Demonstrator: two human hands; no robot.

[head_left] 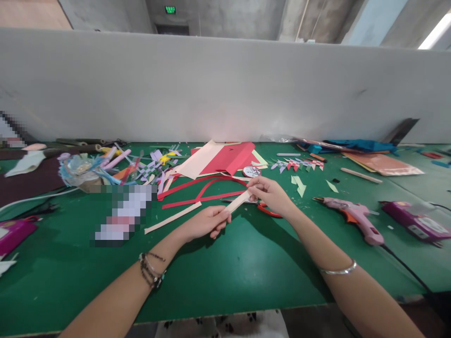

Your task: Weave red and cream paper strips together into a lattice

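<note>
Both my hands hold one short cream paper strip (238, 202) above the green table (225, 272). My left hand (207, 221) pinches its near end with closed fingers. My right hand (269, 193) pinches the far end. Red-handled scissors (269, 211) lie on the table just under my right hand. A longer cream strip (172, 218) rests flat to the left of my left hand. Red paper strips (200, 190) curl on the table behind the hands.
Red and cream paper sheets (221, 159) lie at the back centre, and a round tape roll (251, 171) sits near them. A pink glue gun (352, 213) and a purple box (416, 223) are at the right. Woven paper scraps (298, 164) and coloured strips (116, 166) are scattered about.
</note>
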